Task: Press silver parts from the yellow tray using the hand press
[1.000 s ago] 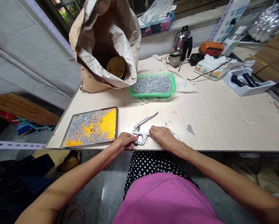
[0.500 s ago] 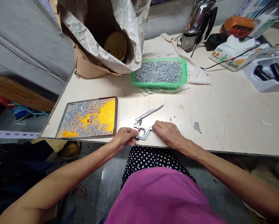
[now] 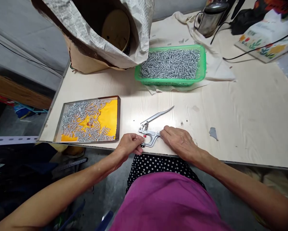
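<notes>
Silver snap pliers (image 3: 157, 115) lie near the table's front edge, their long upper handle raised and spread from the lower one. My right hand (image 3: 178, 138) is closed around the end of the lower handle. At the C-shaped jaw, beside a small red part, the fingers of my left hand (image 3: 130, 143) are pinched together. Whatever sits between those fingertips is too small and hidden to name. To the left is a shallow tray (image 3: 119, 117) with a yellow bottom, holding many small silver spring-like metal pieces (image 3: 78, 117).
A green plastic basket (image 3: 203, 69) full of similar metal pieces stands behind the pliers. Left of it is a large open sack (image 3: 140, 35). A metal cup (image 3: 210, 21), a flowered tissue box (image 3: 261, 45) and a black cable are at the back right. A grey scrap (image 3: 213, 133) lies right.
The view has shifted closer and downward. Both hands keep nearly the same places at the pliers, whose upper handle is still raised.
</notes>
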`<action>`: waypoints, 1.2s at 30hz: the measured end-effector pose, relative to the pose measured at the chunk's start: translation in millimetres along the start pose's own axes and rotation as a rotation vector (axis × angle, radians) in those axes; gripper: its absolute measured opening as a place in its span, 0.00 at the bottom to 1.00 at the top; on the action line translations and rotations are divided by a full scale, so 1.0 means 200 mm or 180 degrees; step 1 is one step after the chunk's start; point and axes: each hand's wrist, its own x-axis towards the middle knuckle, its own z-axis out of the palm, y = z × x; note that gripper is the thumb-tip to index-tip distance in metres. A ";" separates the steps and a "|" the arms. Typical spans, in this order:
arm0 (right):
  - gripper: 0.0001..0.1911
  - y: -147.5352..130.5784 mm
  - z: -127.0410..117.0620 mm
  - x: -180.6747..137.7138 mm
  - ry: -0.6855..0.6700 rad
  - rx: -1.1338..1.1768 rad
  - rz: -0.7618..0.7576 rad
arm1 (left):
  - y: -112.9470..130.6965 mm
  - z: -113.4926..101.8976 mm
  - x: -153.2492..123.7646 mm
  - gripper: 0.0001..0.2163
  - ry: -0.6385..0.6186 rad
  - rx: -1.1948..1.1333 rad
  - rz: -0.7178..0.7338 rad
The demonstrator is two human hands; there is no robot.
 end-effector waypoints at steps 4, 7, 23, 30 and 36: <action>0.11 -0.01 0.00 0.00 0.0016 -0.0002 0.0032 | 0.04 0.00 0.00 0.06 -0.0026 0.0231 -0.0171; 0.11 -0.01 -0.01 0.00 -0.0046 0.0038 0.0053 | 0.06 0.00 -0.01 0.06 -0.0047 0.0314 -0.0223; 0.47 0.22 -0.10 0.09 -0.0499 0.0173 0.0256 | 0.04 0.01 -0.02 0.04 -0.0007 0.0163 -0.0102; 0.55 0.28 -0.06 0.14 -0.0736 0.0177 0.0162 | 0.01 0.01 -0.02 0.04 -0.0001 0.0130 -0.0072; 0.48 0.21 -0.11 0.15 -0.0785 -0.0052 0.0199 | 0.02 0.02 -0.03 0.05 0.0039 0.0193 -0.0009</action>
